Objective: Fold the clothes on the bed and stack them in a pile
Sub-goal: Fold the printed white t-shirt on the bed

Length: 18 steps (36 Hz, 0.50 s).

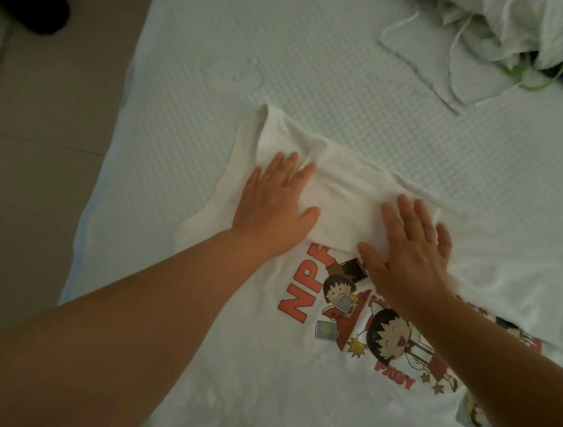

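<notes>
A white T-shirt (258, 366) with a cartoon print is spread on the bed (322, 62), its far part folded back over the print. The left hand (274, 202) is laid flat on the folded part, fingers straight and slightly spread, gripping nothing. The right hand (407, 249) is pressed flat beside it at the fold's near edge, fingers likewise straight. A heap of crumpled clothes (531, 27) is seen at the bed's far right corner, well apart from the T-shirt.
</notes>
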Each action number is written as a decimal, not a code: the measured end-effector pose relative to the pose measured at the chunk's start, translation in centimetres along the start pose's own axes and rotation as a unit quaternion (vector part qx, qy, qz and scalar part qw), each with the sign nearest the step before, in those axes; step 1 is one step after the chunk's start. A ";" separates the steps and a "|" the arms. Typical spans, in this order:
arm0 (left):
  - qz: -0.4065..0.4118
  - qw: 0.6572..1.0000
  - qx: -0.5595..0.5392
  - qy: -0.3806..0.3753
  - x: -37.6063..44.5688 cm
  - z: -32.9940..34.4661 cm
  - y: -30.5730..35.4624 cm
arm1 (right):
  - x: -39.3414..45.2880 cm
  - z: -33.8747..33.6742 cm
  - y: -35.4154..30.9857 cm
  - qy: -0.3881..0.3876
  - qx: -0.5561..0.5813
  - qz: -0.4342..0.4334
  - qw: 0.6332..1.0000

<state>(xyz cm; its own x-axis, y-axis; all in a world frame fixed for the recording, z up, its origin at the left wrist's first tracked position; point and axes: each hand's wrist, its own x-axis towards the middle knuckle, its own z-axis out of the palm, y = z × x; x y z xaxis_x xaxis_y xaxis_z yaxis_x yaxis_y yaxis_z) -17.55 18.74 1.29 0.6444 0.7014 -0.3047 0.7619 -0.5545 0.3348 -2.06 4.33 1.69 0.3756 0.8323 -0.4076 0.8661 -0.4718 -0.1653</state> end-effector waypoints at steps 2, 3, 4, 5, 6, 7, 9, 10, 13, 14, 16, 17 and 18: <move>-0.034 0.999 0.003 0.004 1.0 -1.1 -1.2 | 0.4 -1.0 -1.0 0.014 0.015 -0.032 0.999; -0.047 0.999 0.017 -0.012 1.8 -1.5 -1.8 | 0.9 -1.3 -1.5 0.012 0.020 -0.050 0.998; -0.055 0.997 0.033 -0.034 2.7 -1.9 -2.4 | 1.5 -1.4 -1.9 0.002 0.020 -0.066 0.998; -0.058 0.996 0.050 -0.054 3.5 -2.2 -2.9 | 2.1 -1.4 -2.2 -0.012 0.009 -0.080 0.997; -0.055 0.994 0.066 -0.067 4.4 -2.5 -3.5 | 2.9 -1.2 -2.5 -0.022 -0.006 -0.089 0.996; -0.047 0.993 0.078 -0.072 5.1 -2.6 -3.9 | 3.7 -0.9 -2.5 -0.028 -0.022 -0.093 0.995; -0.031 0.993 0.094 -0.062 6.2 -2.5 -4.7 | 5.0 -0.3 -2.4 -0.029 -0.043 -0.096 0.994; -0.027 0.992 0.104 -0.059 6.6 -2.3 -5.1 | 5.5 0.0 -2.2 -0.025 -0.048 -0.097 0.994; -0.032 0.991 0.109 -0.065 7.8 -1.8 -5.6 | 6.6 0.7 -1.5 -0.018 -0.057 -0.105 0.993; -0.040 0.992 0.104 -0.064 8.0 -1.8 -5.5 | 6.9 0.7 -1.4 -0.016 -0.057 -0.107 0.992; -0.053 0.993 0.086 -0.063 8.3 -1.7 -5.4 | 7.1 1.0 -1.4 -0.022 -0.060 -0.105 0.992; -0.056 0.993 0.081 -0.066 8.3 -1.6 -5.3 | 7.1 1.0 -1.5 -0.029 -0.060 -0.104 0.992; -0.057 0.993 0.078 -0.069 8.1 -1.7 -5.1 | 7.0 0.8 -1.6 -0.035 -0.058 -0.103 0.992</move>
<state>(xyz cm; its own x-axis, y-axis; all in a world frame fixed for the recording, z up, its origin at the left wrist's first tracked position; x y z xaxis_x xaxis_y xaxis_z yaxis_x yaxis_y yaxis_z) -16.30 28.03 -1.36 0.5479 0.7020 -0.4550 0.8244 -0.5454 0.1512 -1.06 10.70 -1.64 0.1667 0.8832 -0.4385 0.9556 -0.2542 -0.1488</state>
